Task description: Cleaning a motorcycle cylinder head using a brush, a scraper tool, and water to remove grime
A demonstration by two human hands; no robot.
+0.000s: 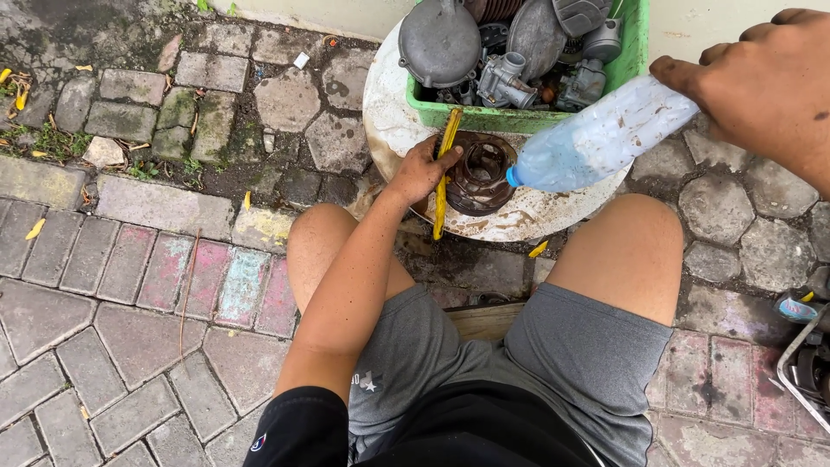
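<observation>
- While you sit low, your left hand (421, 173) clamps a yellow brush (444, 173) against the rusty brown round metal part (481, 180), steadying it at the near edge of the white round basin (389, 121).
- Your right hand (761, 86) closes its fingers around a clear plastic bottle (596, 138), tilted so its blue mouth points at the part.

Green crate (635, 52) cut off above

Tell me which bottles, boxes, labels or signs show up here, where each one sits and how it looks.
Plastic bottle: clear, bluish, blue neck, no label visible; tilted in the right hand, mouth toward the rusty brown round part.
Green crate: rectangular plastic bin at top, packed with grey metal engine parts.
Small pale scrap: lying on the paving, upper left.
No signs or screens in view.
</observation>
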